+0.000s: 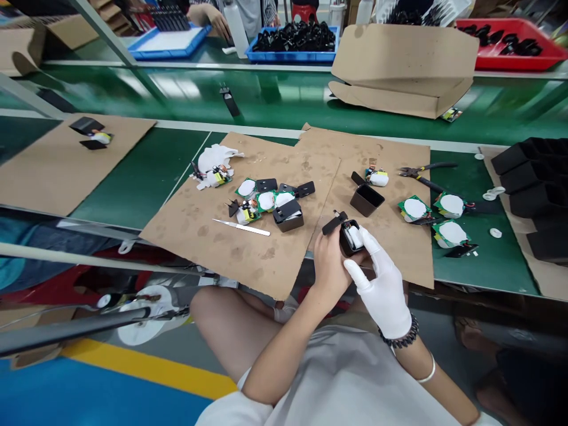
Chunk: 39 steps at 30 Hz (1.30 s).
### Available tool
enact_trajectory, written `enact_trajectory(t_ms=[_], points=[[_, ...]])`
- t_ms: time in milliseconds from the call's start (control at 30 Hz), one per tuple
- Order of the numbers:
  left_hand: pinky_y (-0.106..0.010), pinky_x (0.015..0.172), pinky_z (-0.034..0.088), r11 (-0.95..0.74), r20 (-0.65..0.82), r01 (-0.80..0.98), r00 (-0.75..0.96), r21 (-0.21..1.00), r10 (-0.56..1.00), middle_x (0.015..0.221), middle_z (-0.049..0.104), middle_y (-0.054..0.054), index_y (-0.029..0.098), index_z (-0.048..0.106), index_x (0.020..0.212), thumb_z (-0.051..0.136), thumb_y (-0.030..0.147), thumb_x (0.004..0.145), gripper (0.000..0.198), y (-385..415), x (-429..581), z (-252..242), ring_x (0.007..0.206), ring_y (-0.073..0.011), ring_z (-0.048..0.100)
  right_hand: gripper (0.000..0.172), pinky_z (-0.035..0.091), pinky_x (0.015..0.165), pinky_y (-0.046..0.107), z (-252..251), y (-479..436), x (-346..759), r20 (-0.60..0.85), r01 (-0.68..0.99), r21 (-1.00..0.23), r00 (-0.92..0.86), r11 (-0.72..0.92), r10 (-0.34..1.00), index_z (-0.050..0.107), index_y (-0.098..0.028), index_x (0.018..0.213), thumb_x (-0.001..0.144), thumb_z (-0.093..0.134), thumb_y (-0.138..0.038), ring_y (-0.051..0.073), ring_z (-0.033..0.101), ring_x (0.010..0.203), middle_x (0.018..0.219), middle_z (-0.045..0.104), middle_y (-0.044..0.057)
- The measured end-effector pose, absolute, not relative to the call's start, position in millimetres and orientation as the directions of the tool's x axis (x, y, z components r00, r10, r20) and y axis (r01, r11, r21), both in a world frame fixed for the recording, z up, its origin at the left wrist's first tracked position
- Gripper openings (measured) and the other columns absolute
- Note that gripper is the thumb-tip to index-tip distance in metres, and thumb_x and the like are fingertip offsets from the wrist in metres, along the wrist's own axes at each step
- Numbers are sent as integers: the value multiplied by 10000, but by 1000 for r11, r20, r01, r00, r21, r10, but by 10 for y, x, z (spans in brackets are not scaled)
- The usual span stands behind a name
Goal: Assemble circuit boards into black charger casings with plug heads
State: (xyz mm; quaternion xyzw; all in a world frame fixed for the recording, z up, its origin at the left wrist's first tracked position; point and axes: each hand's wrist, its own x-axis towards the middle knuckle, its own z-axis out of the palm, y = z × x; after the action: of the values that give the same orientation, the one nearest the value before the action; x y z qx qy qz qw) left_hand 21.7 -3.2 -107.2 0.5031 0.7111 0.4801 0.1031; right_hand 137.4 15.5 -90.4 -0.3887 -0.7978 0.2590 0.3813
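Near the front edge of the cardboard, my left hand (331, 266), bare, is wrapped round a black housing (348, 248) with a white part inside its opening. A black cover piece (333, 222) sticks out beside it above my fingers. My right hand (384, 284), in a white glove, has its thumb and fingers spread, with a fingertip at the white part in the opening. Behind my hands stands another black housing (367, 200), with a small circuit assembly (377, 176) next to it. White tweezers (241, 227) lie left of my hands.
Circuit boards with white discs (451, 205) and black-yellow pliers (419, 172) lie right. More boards (266, 201) sit on the left cardboard (213, 242). Black housings (532, 177) are stacked far right. Across the green belt (275, 100), a person's hand (218, 22) is near a blue tray (293, 57).
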Motion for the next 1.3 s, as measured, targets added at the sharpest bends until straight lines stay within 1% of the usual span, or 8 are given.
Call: enact_trajectory(t_ms=[167, 300, 467, 667, 767, 900, 1100, 1300], points=[[-512, 1008, 548, 49, 342, 673, -435, 738, 833, 1245, 719, -176, 146, 550, 1339, 705, 315, 844, 545, -43, 194, -1087, 1157, -352, 677, 542, 575, 1073, 449, -933, 299, 1371, 496, 463, -552, -485, 693, 720, 527, -230, 1476, 969, 620, -396, 289, 642, 1292, 1426, 635, 123], [-515, 1003, 553, 69, 358, 701, -444, 710, 821, 1222, 733, -176, 149, 574, 1298, 710, 315, 846, 500, -14, 210, -1108, 1123, -346, 699, 551, 625, 979, 419, -1004, 371, 1389, 535, 450, -560, -445, 696, 718, 514, -238, 1470, 958, 640, -395, 276, 710, 1178, 1335, 697, 111], [-519, 1033, 536, 59, 386, 720, -437, 691, 813, 1210, 733, -184, 142, 545, 1340, 712, 349, 844, 564, -7, 219, -1144, 1137, -346, 697, 439, 597, 1048, 396, -1033, 384, 1390, 536, 394, -575, -480, 717, 694, 595, -284, 1412, 974, 609, -267, 251, 679, 1242, 1385, 671, 68], [-518, 1034, 525, 40, 391, 732, -408, 680, 825, 1242, 718, -183, 151, 527, 1345, 748, 317, 809, 602, -14, 171, -1127, 1151, -344, 690, 369, 542, 1124, 428, -946, 510, 1381, 476, 237, -739, -479, 631, 738, 654, -232, 1276, 915, 699, -298, 271, 605, 1343, 1500, 571, 122], [-506, 1044, 517, 36, 336, 709, -379, 705, 862, 1242, 723, -155, 178, 542, 1321, 788, 288, 766, 618, -15, 131, -1078, 1166, -334, 685, 506, 545, 1111, 425, -831, 597, 1351, 424, 123, -840, -458, 529, 781, 567, -244, 1371, 898, 727, -326, 263, 579, 1371, 1550, 514, 129], [-516, 1110, 466, -11, 264, 664, -281, 747, 923, 1273, 718, -134, 185, 554, 1289, 805, 222, 733, 612, -31, 47, -1010, 1212, -324, 664, 693, 447, 1209, 441, -579, 738, 1251, 405, 142, -796, -597, 588, 693, 430, -269, 1536, 902, 710, -293, 259, 512, 1435, 1568, 500, 93], [-525, 1116, 454, -86, 250, 607, -190, 790, 949, 1246, 723, -114, 208, 573, 1232, 854, 343, 753, 571, -58, -53, -946, 1208, -321, 660, 347, 550, 1095, 384, -415, 929, 1180, 415, 144, -742, -669, 655, 617, 715, -238, 1233, 912, 608, -161, 221, 690, 1199, 1258, 738, 45], [-498, 1113, 466, -104, 283, 623, -195, 775, 939, 1332, 686, -126, 212, 547, 1305, 887, 374, 726, 691, -62, -31, -956, 1248, -321, 639, 436, 537, 1095, 391, -564, 934, 1332, 315, 108, -878, -605, 467, 732, 713, -232, 1210, 867, 499, -70, 201, 691, 1191, 1253, 738, 34]])
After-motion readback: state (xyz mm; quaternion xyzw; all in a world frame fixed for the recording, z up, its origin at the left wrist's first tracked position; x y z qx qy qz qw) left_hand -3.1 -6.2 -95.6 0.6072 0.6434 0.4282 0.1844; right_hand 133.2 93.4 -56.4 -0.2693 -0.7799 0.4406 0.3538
